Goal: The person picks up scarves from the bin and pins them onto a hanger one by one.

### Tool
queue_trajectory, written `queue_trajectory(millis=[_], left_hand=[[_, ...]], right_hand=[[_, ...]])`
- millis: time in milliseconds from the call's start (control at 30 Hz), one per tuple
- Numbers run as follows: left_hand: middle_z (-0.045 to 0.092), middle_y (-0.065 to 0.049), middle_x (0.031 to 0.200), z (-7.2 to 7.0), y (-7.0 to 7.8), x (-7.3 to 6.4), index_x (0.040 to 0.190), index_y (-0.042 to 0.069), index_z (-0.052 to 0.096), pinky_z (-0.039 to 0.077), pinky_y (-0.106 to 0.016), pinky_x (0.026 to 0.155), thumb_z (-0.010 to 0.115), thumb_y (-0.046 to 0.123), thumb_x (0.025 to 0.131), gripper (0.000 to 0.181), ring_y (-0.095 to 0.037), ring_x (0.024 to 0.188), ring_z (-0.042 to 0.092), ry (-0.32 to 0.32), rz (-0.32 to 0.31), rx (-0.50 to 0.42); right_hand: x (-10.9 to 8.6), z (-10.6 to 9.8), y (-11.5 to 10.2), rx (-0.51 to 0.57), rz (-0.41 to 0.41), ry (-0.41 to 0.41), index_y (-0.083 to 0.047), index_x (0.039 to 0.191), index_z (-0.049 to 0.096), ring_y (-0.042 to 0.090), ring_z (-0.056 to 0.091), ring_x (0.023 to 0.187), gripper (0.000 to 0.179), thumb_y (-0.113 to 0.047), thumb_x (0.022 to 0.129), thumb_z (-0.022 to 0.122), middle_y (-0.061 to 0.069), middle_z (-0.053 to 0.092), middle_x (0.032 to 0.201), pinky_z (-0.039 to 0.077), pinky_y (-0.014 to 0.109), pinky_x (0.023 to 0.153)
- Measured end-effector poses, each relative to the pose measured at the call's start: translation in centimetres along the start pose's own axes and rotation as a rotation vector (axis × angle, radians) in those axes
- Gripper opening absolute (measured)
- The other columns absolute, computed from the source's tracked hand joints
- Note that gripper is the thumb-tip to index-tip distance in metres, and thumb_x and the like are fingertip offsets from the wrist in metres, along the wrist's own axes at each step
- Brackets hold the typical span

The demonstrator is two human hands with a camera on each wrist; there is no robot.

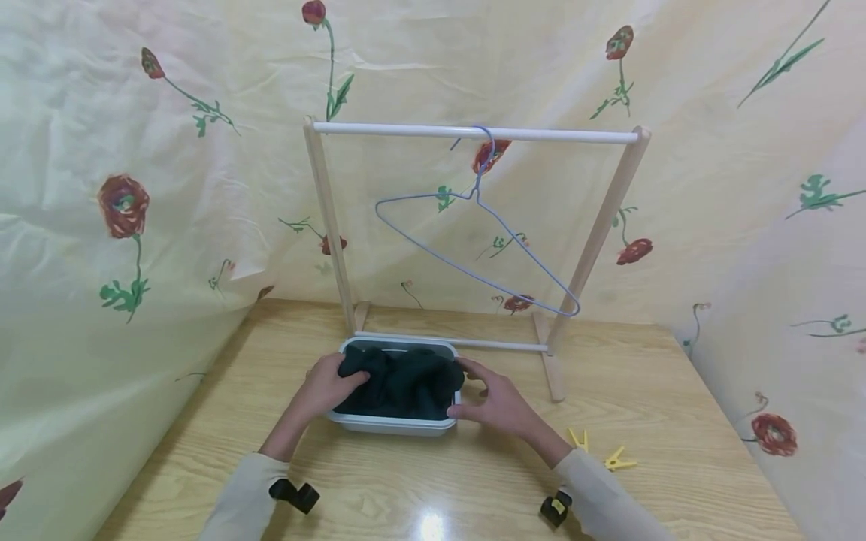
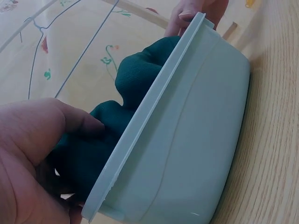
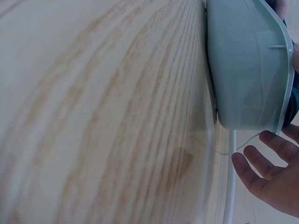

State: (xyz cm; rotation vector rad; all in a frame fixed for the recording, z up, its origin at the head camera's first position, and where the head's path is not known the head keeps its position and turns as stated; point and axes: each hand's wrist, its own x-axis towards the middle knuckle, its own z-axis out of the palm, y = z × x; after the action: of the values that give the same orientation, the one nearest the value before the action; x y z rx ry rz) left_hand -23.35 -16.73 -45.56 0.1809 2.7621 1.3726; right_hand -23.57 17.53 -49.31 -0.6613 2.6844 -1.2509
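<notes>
A dark green cloth [image 1: 413, 385] lies bunched inside a pale grey-green plastic basin [image 1: 395, 427] on the table. At the basin's left end my left hand [image 1: 328, 389] grips the cloth; in the left wrist view its thumb presses on top of the fabric [image 2: 140, 77] and the other fingers are partly hidden. My right hand [image 1: 499, 403] is at the basin's right end, thumb and fingers spread apart around the rim. Its loosely extended fingers [image 3: 252, 175] show below the basin's corner in the right wrist view, where the thumb is mostly out of frame.
Behind the basin stands a wooden rack with a white top bar [image 1: 406, 131]. A blue wire hanger [image 1: 440, 259] hangs from it, tilted down to the right. Two yellow clothespins [image 1: 619, 460] lie on the table [image 1: 379, 488] near my right forearm. Flowered fabric [image 1: 257, 75] surrounds the table.
</notes>
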Motion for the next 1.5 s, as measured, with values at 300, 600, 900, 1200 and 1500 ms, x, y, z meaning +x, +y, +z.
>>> queue_trajectory(millis=[300,600,900,1200,1500], left_hand=[[0.068,-0.015,0.119,0.4,0.7,-0.2,0.126,0.004,0.064,0.038,-0.056,0.096,0.073,0.045,0.092,0.053,-0.033,0.107,0.059,0.047,-0.012,0.067],[0.054,-0.022,0.147,1.6,0.8,-0.2,0.149,0.001,0.045,0.047,-0.058,0.104,0.081,0.047,0.084,0.087,-0.037,0.125,0.056,0.083,0.004,0.111],[0.063,-0.03,0.129,2.2,1.8,-1.1,0.133,-0.012,0.057,0.036,-0.057,0.103,0.082,0.029,0.085,0.068,-0.04,0.117,0.061,0.097,0.021,0.184],[0.051,-0.006,0.076,1.6,2.2,-1.5,0.099,-0.002,0.066,0.044,-0.029,0.056,0.076,0.018,0.088,0.024,-0.019,0.065,0.053,0.057,-0.024,0.075],[0.046,-0.003,0.073,1.0,2.0,-1.7,0.086,0.006,0.059,0.039,-0.027,0.056,0.074,0.017,0.093,0.02,-0.018,0.064,0.049,0.077,0.009,0.024]], right_hand=[[0.1,-0.3,0.0,-0.003,-0.007,-0.009,-0.027,0.158,0.038,0.03,0.049,0.136,0.09,-0.053,0.084,0.08,0.001,0.044,0.159,0.051,0.05,0.103],[0.0,-0.5,0.0,0.001,-0.007,-0.013,-0.027,0.158,0.039,0.029,0.05,0.136,0.089,-0.052,0.083,0.081,0.001,0.045,0.158,0.051,0.05,0.103],[-0.7,-0.7,0.0,0.011,-0.013,-0.021,-0.027,0.158,0.039,0.03,0.049,0.136,0.089,-0.052,0.083,0.081,0.001,0.044,0.158,0.05,0.051,0.104],[-0.7,-0.8,0.1,0.015,-0.017,-0.022,-0.027,0.157,0.04,0.03,0.049,0.136,0.089,-0.051,0.083,0.082,0.001,0.044,0.158,0.05,0.051,0.104],[-0.6,-0.9,0.2,0.024,-0.017,-0.031,-0.026,0.157,0.039,0.029,0.049,0.136,0.088,-0.05,0.084,0.082,0.002,0.044,0.158,0.05,0.05,0.105]])
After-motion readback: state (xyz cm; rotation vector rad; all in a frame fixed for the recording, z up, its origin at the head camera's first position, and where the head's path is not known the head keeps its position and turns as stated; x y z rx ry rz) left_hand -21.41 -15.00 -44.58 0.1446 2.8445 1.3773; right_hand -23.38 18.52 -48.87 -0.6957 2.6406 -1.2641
